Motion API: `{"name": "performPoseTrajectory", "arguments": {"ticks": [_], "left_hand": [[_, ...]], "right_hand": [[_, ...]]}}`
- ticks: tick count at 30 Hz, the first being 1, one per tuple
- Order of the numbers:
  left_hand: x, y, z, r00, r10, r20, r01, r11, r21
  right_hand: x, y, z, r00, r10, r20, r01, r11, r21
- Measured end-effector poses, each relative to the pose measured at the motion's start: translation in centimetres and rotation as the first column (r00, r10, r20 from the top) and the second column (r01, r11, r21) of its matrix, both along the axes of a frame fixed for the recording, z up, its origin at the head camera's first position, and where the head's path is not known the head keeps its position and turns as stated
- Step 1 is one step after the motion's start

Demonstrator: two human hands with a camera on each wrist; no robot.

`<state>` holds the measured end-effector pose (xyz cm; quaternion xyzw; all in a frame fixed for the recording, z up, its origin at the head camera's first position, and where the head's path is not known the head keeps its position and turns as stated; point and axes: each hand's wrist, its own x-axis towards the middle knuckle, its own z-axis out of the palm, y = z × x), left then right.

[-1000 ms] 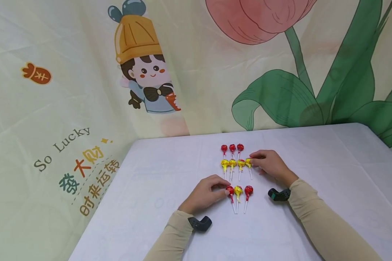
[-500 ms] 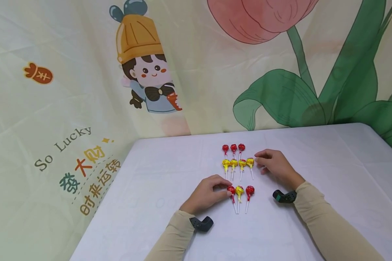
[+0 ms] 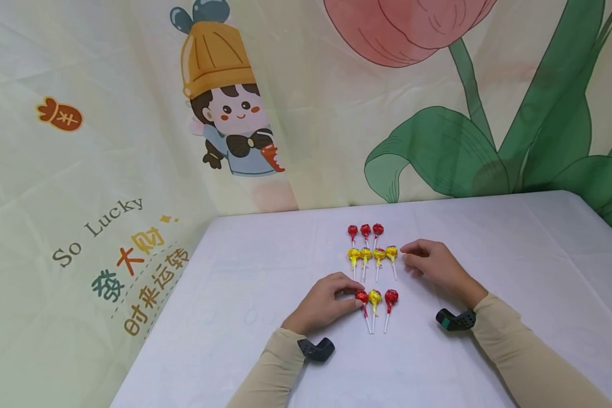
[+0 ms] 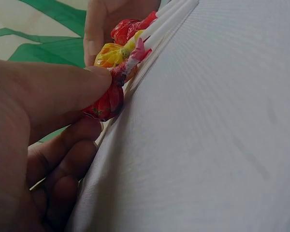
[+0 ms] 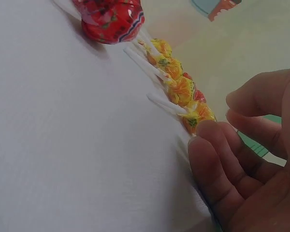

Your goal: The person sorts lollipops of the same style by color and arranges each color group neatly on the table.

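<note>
My left hand (image 3: 322, 304) pinches the head of a red lollipop (image 4: 106, 102) between thumb and fingers, at the left end of the front row. Beside it in that row lie a yellow lollipop (image 3: 374, 298) and another red lollipop (image 3: 391, 297), sticks toward me. My right hand (image 3: 437, 266) is just right of the middle row, fingers loosely bent and holding nothing. Nearest to it is the rightmost yellow lollipop (image 3: 391, 253), its wrapped head by the fingertips in the right wrist view. More yellow lollipops (image 3: 366, 254) continue that row leftward.
Behind the yellow row lie several red lollipops (image 3: 365, 230) in a back row, their sticks partly hidden by the yellow heads. A white cloth covers the table (image 3: 224, 272). A printed curtain (image 3: 326, 113) hangs along its far edge. Each wrist wears a black camera (image 3: 455, 319).
My right hand has let go of the rightmost yellow lollipop and drawn back to the right. My left hand stays on the red lollipop.
</note>
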<state>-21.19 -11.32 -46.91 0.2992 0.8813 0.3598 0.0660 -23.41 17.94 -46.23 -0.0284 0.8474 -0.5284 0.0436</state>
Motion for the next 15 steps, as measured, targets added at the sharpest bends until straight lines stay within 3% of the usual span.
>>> {"name": "performPoseTrajectory", "arguments": {"ticks": [6, 15], "left_hand": [[-0.2, -0.1, 0.0, 1.000, -0.010, 0.018, 0.010, 0.999, 0.041], [-0.3, -0.4, -0.3, 0.991, 0.043, 0.127, -0.055, 0.994, 0.098]], "right_hand": [[1.2, 0.2, 0.1, 1.000, 0.023, -0.010, -0.023, 0.999, 0.032], [3.3, -0.1, 0.2, 0.996, 0.093, -0.018, -0.092, 0.995, 0.039]]}}
